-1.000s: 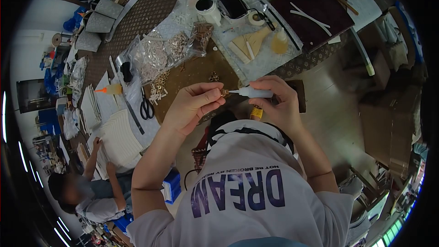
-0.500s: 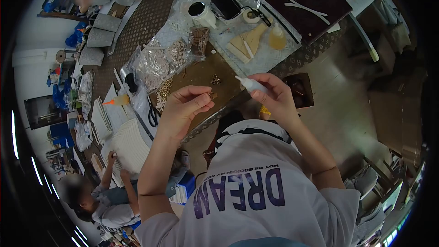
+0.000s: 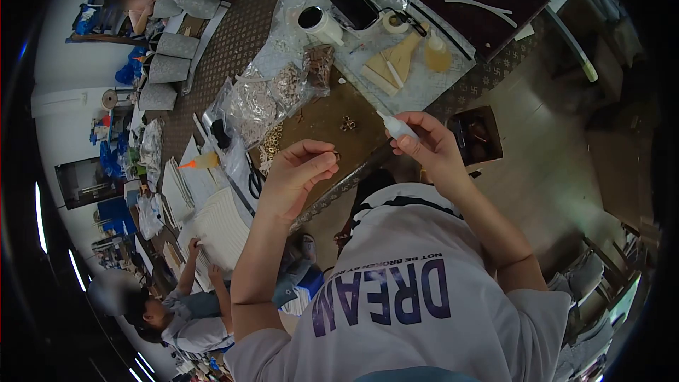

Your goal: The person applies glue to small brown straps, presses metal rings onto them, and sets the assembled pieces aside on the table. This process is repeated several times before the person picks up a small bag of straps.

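Between the thumb and fingertips of my left hand (image 3: 297, 173) is a small brown piece (image 3: 336, 156), mostly covered by the fingers. My right hand (image 3: 433, 147) is wrapped round a small white squeeze bottle (image 3: 399, 128), its thin nozzle pointing up and left, apart from the brown piece. Beyond both hands, a little pile of metal rings (image 3: 348, 124) lies on the brown work board (image 3: 322, 117). More gold-coloured rings (image 3: 270, 147) are heaped left of it, past my left hand.
Clear bags of small parts (image 3: 254, 102) lie behind the board, near black scissors (image 3: 254, 178) and an orange-tipped bottle (image 3: 204, 161). A white cup (image 3: 322, 25), phone (image 3: 353, 6) and amber bottle (image 3: 437, 55) stand farther back. A co-worker (image 3: 187, 318) handles white sheets at left.
The whole view has shifted slightly. My left fingers now cover more of the brown piece. The white bottle stays in my right hand, its nozzle slightly higher.
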Motion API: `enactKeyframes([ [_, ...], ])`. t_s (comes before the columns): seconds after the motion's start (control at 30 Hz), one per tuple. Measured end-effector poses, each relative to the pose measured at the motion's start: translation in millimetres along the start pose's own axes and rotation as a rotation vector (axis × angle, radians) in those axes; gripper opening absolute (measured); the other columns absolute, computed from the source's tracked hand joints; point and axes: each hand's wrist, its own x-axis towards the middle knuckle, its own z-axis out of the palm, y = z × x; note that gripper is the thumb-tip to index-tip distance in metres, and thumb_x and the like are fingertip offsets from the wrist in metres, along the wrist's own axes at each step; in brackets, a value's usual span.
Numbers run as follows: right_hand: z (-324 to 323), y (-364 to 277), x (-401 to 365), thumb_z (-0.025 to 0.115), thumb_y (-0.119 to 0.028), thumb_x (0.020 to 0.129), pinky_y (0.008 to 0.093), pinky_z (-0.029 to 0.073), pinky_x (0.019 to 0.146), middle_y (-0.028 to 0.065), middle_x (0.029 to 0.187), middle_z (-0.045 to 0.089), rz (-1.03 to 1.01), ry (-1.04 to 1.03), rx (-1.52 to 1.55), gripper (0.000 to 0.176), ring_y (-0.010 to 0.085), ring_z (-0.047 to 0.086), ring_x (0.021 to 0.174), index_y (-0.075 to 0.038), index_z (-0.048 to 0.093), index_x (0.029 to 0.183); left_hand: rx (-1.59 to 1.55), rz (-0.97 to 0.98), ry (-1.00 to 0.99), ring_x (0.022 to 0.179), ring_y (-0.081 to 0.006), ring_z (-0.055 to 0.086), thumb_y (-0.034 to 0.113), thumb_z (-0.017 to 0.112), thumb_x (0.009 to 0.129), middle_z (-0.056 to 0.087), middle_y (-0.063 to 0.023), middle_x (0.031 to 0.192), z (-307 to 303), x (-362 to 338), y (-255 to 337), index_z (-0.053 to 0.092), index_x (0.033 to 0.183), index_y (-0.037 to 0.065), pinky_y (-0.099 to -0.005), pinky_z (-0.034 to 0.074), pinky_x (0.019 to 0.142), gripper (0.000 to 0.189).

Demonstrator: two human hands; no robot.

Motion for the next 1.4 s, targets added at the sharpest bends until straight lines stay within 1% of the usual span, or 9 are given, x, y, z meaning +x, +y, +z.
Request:
enactKeyframes([
  [0.3, -1, 3, -3, 0.061, -0.022, 0.087, 0.0261, 0.045, 0.082, 0.0061, 0.103, 0.059, -0.008, 0.007, -0.001, 0.037, 0.0119, 0.055, 0.091, -0.002, 0.050, 0.117, -0.015, 0.000, 0.016, 0.077, -0.0129, 0.063, 0.005, 0.066, 0.080, 0.064, -0.0065, 0.087, 0, -3, -6, 0.060, 0.099, 0.000, -0.0220, 0.051, 0.071, 0.020],
  [0.4, 0, 2, -5, 0.062, -0.021, 0.087, 0.0260, 0.045, 0.082, 0.0063, 0.104, 0.059, -0.012, 0.003, -0.013, 0.037, 0.0122, 0.055, 0.091, -0.002, 0.050, 0.116, -0.008, 0.015, 0.047, 0.073, -0.0122, 0.063, 0.002, 0.064, 0.081, 0.064, -0.0050, 0.084, 5, -4, -6, 0.062, 0.096, 0.002, -0.0211, 0.051, 0.067, 0.015],
  [0.5, 1, 4, -5, 0.062, -0.019, 0.086, 0.0273, 0.046, 0.083, 0.0069, 0.105, 0.058, -0.049, -0.013, 0.026, 0.039, 0.0140, 0.057, 0.092, -0.001, 0.049, 0.119, -0.024, 0.031, 0.029, 0.073, -0.0121, 0.063, 0.002, 0.064, 0.081, 0.064, -0.0049, 0.084, 4, -6, -7, 0.061, 0.095, 0.002, -0.0211, 0.051, 0.068, 0.015],
  [0.6, 3, 1, -6, 0.064, -0.013, 0.085, 0.0271, 0.046, 0.086, 0.0067, 0.107, 0.056, -0.017, -0.011, 0.053, 0.040, 0.0158, 0.058, 0.097, 0.002, 0.048, 0.120, -0.016, 0.038, 0.040, 0.074, -0.0117, 0.062, 0.002, 0.065, 0.080, 0.064, -0.0045, 0.084, 2, -7, -9, 0.061, 0.094, 0.003, -0.0212, 0.051, 0.068, 0.015],
  [0.8, 0, 12, -3, 0.063, -0.009, 0.085, 0.0278, 0.046, 0.089, 0.0072, 0.114, 0.054, 0.016, -0.002, 0.066, 0.041, 0.0164, 0.057, 0.100, 0.001, 0.047, 0.121, -0.030, 0.077, 0.032, 0.076, -0.0113, 0.062, 0.004, 0.066, 0.080, 0.064, -0.0058, 0.085, -6, -9, -16, 0.060, 0.097, 0.000, -0.0219, 0.049, 0.071, 0.018],
  [0.9, 2, 17, 0, 0.063, -0.006, 0.084, 0.0273, 0.046, 0.090, 0.0065, 0.112, 0.054, -0.035, 0.016, 0.066, 0.038, 0.0156, 0.056, 0.103, 0.000, 0.047, 0.118, -0.022, 0.089, 0.036, 0.075, -0.0108, 0.061, 0.003, 0.065, 0.080, 0.063, -0.0055, 0.086, -12, -10, -19, 0.060, 0.095, 0.002, -0.0221, 0.049, 0.070, 0.016],
  [1.03, 3, 28, 9, 0.061, -0.002, 0.084, 0.0255, 0.045, 0.089, 0.0052, 0.109, 0.053, -0.085, -0.013, 0.029, 0.030, 0.0132, 0.053, 0.103, -0.002, 0.047, 0.111, -0.094, 0.155, 0.068, 0.075, -0.0109, 0.058, 0.001, 0.064, 0.080, 0.061, -0.0064, 0.088, -17, -13, -24, 0.054, 0.090, 0.006, -0.0231, 0.048, 0.069, 0.015],
  [1.2, 10, 51, 28, 0.058, 0.003, 0.084, 0.0241, 0.043, 0.088, 0.0043, 0.105, 0.051, -0.115, -0.083, -0.025, 0.023, 0.0102, 0.050, 0.100, -0.004, 0.046, 0.101, -0.046, 0.243, 0.169, 0.074, -0.0120, 0.055, -0.002, 0.061, 0.081, 0.058, -0.0089, 0.091, -37, -15, -40, 0.038, 0.086, 0.011, -0.0243, 0.045, 0.068, 0.027],
  [1.4, 18, 111, 75, 0.058, 0.004, 0.082, 0.0213, 0.042, 0.080, 0.0028, 0.102, 0.051, -0.010, -0.130, -0.186, 0.021, 0.0079, 0.049, 0.090, -0.006, 0.044, 0.094, 0.022, 0.413, 0.438, 0.072, -0.0071, 0.051, -0.004, 0.058, 0.082, 0.057, -0.0062, 0.084, -92, -5, -100, 0.034, 0.082, 0.007, -0.0191, 0.043, 0.063, 0.027],
])
